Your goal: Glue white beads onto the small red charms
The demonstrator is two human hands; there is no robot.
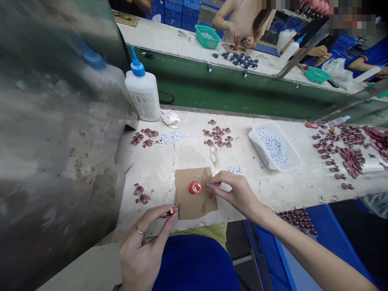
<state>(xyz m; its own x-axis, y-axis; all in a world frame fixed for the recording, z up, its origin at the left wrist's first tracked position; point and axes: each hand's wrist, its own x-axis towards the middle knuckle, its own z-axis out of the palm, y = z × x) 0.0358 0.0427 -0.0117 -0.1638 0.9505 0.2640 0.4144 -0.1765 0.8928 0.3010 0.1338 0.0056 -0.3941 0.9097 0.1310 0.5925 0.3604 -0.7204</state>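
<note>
Since right hand pinched tiny bit at 3 o'clock of red cap, loose grip could've dropped it tbh; left hand, apart at 7, clamped brown piece.

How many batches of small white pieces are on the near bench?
3: a loose pile near the large bottle, one batch inside the translucent tub, and a small pile just beyond the right hand. The hands may hide more.
</note>
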